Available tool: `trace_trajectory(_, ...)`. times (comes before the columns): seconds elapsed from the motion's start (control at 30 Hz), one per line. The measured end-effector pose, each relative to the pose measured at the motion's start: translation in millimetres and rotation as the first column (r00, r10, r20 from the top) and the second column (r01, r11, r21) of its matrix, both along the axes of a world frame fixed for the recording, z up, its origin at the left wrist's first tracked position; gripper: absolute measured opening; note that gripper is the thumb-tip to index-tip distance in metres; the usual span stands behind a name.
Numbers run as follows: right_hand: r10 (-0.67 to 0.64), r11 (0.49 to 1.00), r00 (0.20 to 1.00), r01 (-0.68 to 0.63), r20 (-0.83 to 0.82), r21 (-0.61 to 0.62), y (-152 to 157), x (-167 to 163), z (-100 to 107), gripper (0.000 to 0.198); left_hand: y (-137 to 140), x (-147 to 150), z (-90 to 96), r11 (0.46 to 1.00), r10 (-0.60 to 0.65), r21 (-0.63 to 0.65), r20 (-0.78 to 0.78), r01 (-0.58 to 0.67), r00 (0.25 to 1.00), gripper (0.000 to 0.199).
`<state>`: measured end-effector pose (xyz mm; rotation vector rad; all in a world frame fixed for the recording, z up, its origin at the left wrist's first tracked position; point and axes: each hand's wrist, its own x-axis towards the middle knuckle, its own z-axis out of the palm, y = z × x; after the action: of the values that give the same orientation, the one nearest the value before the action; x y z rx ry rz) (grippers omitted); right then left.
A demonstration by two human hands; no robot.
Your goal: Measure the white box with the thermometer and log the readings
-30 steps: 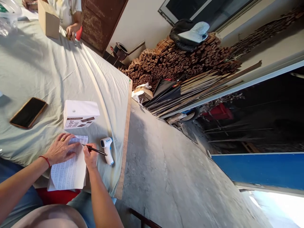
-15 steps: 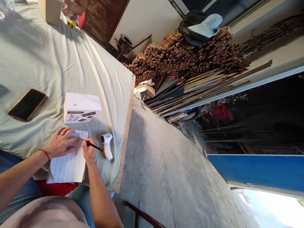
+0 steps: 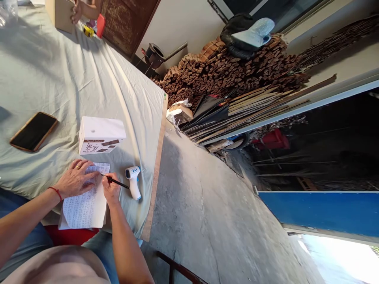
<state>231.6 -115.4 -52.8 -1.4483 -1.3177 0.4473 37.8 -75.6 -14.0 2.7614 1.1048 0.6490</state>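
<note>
My left hand (image 3: 76, 180) lies flat across a sheet of paper (image 3: 84, 211) covered in rows of handwriting, its fingers spread. A ring and a red wrist cord show on that arm. A black pen (image 3: 118, 182) is pinched in my right hand (image 3: 111, 190), its tip at the paper near the left fingertips. Just right of the pen's rear end lies a white infrared thermometer (image 3: 134, 183). Beyond the paper stands a white box (image 3: 102, 130) with brown print. A phone (image 3: 34, 131) with a dark screen rests to the left.
A cloth (image 3: 68, 83) covers the table. At its far side, another person's hand (image 3: 77, 11) is at a cardboard box (image 3: 60, 15), near a yellow tape measure (image 3: 88, 30). Stacked wood (image 3: 207, 73) lines the wall; concrete floor (image 3: 189, 213) lies right of the table.
The other person's hand has moved down against the cardboard box. The view has shifted very slightly. My hands and the pen have hardly moved.
</note>
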Motion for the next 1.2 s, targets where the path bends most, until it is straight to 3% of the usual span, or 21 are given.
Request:
trace_trajectory(0.17, -0.020, 0.998, 1.000, 0.019, -0.022, -0.065, 0.0, -1.3, 0.2, 0.016, 0.2, 0.2, 0.9, 1.000, -0.001, -0.010, 0.008, 0.001, 1.000, 0.035)
trace_trajectory(0.57, 0.004, 0.997, 1.000, -0.004, -0.003, -0.082, -1.2, 0.2, 3.6, 0.015, 0.4, 0.5, -0.7, 0.999, 0.008, -0.040, 0.050, -0.006, 0.999, 0.035)
trace_trajectory(0.9, -0.027, 0.998, 0.999, 0.029, 0.039, -0.048, -0.6, -0.5, 4.0, 0.016, 0.6, 0.3, 1.2, 1.000, -0.002, 0.006, 0.027, 0.002, 1.000, 0.035)
trace_trajectory(1.2, -0.027, 0.999, 0.998, 0.028, 0.065, -0.019, -0.9, 0.4, 2.1, 0.016, 0.5, 0.3, 0.3, 0.999, 0.003, -0.041, 0.056, -0.001, 0.998, 0.035)
